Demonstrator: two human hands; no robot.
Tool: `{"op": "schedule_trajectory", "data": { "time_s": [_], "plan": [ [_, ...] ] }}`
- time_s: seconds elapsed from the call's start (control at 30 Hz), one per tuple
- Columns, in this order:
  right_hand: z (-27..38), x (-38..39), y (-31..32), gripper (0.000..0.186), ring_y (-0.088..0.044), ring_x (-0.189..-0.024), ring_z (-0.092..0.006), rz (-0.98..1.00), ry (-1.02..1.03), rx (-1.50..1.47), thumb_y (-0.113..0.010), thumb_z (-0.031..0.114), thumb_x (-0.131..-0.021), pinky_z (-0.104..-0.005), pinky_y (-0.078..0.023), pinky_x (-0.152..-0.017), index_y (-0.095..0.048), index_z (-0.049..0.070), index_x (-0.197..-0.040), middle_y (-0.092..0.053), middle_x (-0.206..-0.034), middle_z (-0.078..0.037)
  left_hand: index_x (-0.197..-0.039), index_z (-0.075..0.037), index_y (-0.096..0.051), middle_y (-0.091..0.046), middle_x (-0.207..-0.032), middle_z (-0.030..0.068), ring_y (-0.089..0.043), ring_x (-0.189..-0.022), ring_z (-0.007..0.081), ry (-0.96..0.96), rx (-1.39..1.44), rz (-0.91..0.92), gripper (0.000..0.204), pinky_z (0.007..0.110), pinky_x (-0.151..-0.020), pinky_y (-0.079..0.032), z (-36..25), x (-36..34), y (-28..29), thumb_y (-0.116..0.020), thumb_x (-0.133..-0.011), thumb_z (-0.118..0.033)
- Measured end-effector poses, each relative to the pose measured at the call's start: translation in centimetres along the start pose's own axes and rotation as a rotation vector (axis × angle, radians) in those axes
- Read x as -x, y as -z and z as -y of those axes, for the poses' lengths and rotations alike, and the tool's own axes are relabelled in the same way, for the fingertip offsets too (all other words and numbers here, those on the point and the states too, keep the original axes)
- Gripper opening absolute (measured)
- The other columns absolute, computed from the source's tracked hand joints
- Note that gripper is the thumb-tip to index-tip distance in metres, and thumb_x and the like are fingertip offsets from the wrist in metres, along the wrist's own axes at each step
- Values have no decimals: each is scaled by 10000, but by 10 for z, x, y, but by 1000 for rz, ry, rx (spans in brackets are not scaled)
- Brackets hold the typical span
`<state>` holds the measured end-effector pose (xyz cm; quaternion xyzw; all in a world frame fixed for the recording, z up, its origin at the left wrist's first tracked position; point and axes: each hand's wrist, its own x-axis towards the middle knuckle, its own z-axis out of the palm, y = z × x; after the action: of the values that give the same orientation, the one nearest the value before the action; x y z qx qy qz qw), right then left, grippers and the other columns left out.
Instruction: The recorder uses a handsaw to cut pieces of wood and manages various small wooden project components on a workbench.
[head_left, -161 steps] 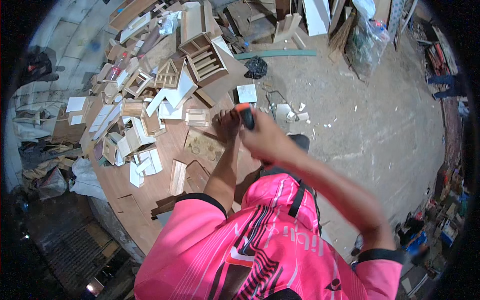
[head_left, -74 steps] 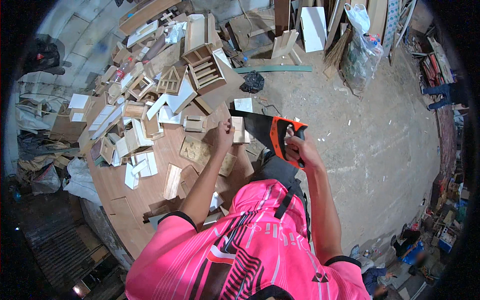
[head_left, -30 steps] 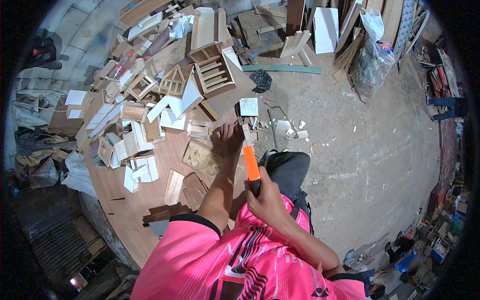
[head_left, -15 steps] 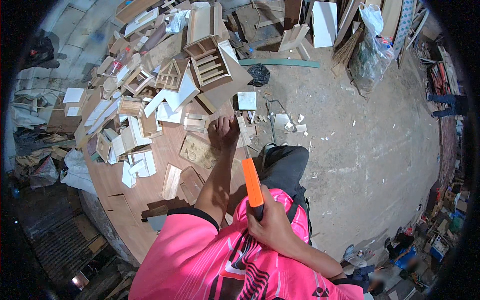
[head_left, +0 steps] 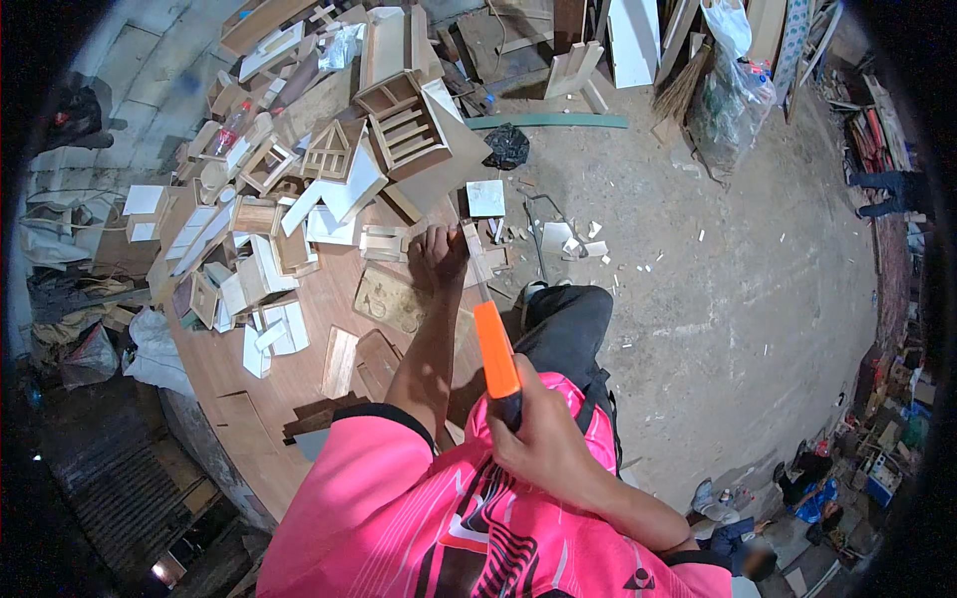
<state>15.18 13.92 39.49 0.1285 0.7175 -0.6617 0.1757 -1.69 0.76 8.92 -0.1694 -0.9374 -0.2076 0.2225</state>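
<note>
My right hand (head_left: 543, 429) grips a handsaw by its orange and black handle (head_left: 496, 349), close in front of my pink shirt. The saw's narrow blade (head_left: 480, 274) points away from me, with its far end beside my left hand (head_left: 439, 254). That hand presses down at the edge of the brown wooden board (head_left: 329, 289), fingers curled over a piece of wood largely hidden beneath them. Against its left side lies a small pale wooden frame piece (head_left: 382, 242). Nearer me is a stained, tan rectangular block (head_left: 391, 298).
Small wooden frames and white panels (head_left: 264, 269) are heaped on the board's left side. A slatted wooden box (head_left: 409, 135) stands farther back. White offcuts (head_left: 558, 237) lie on the concrete floor (head_left: 738, 299). Filled plastic bags (head_left: 733, 115) and a broom (head_left: 683, 85) stand far right.
My right hand has pushed the saw slightly forward, away from me. My left hand keeps its place on the wood. The whole view has shifted a little.
</note>
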Motion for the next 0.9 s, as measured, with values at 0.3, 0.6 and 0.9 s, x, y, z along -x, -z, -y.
{"op": "schedule_trajectory", "data": {
  "time_s": [0.3,0.6,0.9],
  "plan": [
    [-57,-94,-23,278,-486,-510,-284,-140,143,124,-552,-14,-728,-362,-434,-552,-487,-6,-998,-491,-632,-174,-749,-101,-479,-495,-773,87,-468,-743,293,188,51,138,135,398,-643,-378,11,8,-14,-493,-872,-153],
    [-79,-107,-21,242,-541,-592,-345,-219,98,140,-557,18,-732,-389,-448,-592,-495,-11,-964,-504,-652,-211,-758,-109,-471,-433,-713,38,-460,-721,189,-62,-32,104,126,309,-665,-359,10,1,-2,-445,-877,-143],
    [-79,-67,-26,269,-562,-611,-309,-197,147,100,-551,1,-726,-385,-457,-609,-511,-17,-991,-522,-673,-205,-697,-121,-493,-495,-691,55,-518,-718,249,38,-65,87,194,341,-709,-409,18,8,-20,-477,-874,-200]
  ]
}}
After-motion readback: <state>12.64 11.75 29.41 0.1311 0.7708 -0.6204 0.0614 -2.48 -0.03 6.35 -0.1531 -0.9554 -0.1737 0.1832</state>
